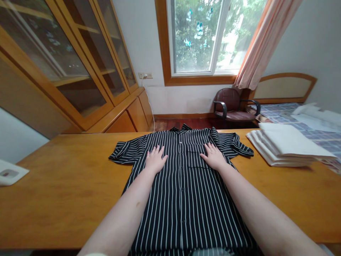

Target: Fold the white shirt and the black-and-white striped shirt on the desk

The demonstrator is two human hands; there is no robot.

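Observation:
A black short-sleeved shirt with thin white stripes (183, 192) lies flat and buttoned on the wooden table (66, 185), collar at the far edge. My left hand (155, 159) rests palm down on the shirt's chest left of the button line, fingers stretched out. My right hand (214, 155) lies flat on the other side, over the chest pocket, fingers also spread. Neither hand holds anything.
A stack of folded white cloth (285, 149) sits on the table at the right. A white object (9, 172) lies at the table's left edge. Beyond the table stand a dark red armchair (231, 106), a bed (306, 121) and glass-fronted wooden cabinets (80, 64).

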